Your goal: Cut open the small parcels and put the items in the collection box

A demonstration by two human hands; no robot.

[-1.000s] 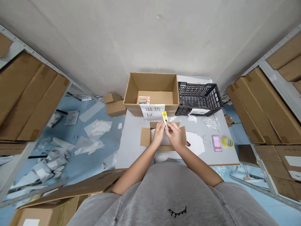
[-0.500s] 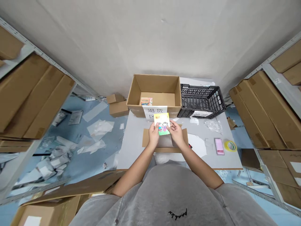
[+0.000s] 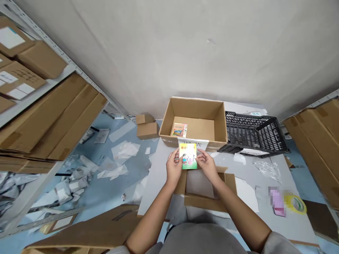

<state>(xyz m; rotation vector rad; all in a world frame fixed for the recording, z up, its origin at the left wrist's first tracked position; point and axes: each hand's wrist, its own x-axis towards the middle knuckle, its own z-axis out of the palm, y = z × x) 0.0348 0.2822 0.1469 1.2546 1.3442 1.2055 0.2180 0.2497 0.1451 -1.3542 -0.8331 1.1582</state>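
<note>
A small children's book (image 3: 188,156) with a yellow and green cover and cartoon figures is held upright, cover facing me. My left hand (image 3: 174,165) grips its left edge, thumb at the front. At the right edge my right hand (image 3: 207,164) is closed on it, index finger extended near the upper corner. Below the hands stands an open cardboard box (image 3: 209,203) with its flaps spread. Just beyond the book is a larger open carton (image 3: 197,102) bearing a white paper sign. Inside that carton lies another picture book (image 3: 179,130).
A black plastic crate (image 3: 251,135) stands right of the carton. On the table's right lie bubble wrap (image 3: 268,170), a pink item (image 3: 277,201) and a yellow tape roll (image 3: 298,204). Boxed shelves (image 3: 60,76) flank both sides. Paper scraps (image 3: 124,151) litter the floor at left.
The book has been drawn lower and nearer, now in front of the carton's sign. My view has shifted left, so the table appears farther right.
</note>
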